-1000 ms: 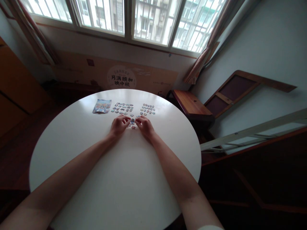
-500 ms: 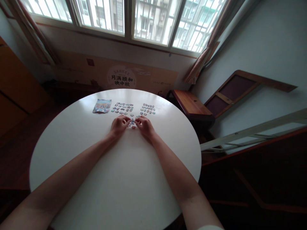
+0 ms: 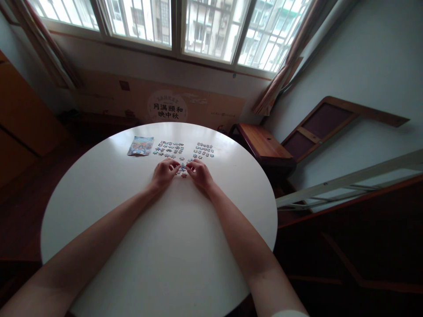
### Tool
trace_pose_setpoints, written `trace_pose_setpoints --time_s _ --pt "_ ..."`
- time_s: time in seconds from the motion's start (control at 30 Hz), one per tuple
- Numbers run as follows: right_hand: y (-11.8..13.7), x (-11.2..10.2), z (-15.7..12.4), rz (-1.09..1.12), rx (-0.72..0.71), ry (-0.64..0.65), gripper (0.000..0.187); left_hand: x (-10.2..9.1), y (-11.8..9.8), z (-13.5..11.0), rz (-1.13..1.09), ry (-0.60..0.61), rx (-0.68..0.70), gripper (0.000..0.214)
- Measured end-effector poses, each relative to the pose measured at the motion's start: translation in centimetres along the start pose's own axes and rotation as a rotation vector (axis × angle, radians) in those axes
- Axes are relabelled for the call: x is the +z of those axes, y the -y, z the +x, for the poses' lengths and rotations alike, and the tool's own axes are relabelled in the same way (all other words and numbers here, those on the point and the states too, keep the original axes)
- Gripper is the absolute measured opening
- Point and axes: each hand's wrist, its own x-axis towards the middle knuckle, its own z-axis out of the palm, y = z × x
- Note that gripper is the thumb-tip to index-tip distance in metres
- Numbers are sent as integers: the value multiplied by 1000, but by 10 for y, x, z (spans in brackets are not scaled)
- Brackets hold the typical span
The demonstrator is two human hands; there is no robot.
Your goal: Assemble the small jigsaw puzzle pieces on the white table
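On the round white table (image 3: 158, 246) my left hand (image 3: 164, 173) and my right hand (image 3: 199, 174) rest close together, fingers curled in a pinch around small jigsaw pieces (image 3: 182, 170) that lie between the fingertips. Just beyond them, loose puzzle pieces are spread in two groups, one on the left (image 3: 169, 149) and one on the right (image 3: 203, 150). A printed picture card (image 3: 141, 145) lies flat to the left of the pieces.
A brown cardboard box with printed characters (image 3: 167, 108) leans under the window. A wooden stool (image 3: 264, 145) stands right of the table, with a wooden frame (image 3: 317, 127) leaning on the wall. A wooden cabinet (image 3: 20, 114) is at left.
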Motion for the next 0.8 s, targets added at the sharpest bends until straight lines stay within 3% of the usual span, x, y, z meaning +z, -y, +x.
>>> trace_pose_setpoints --time_s 0.8 --pt "-1 2 0 13 -11 -34 13 2 3 1 -18 20 24 22"
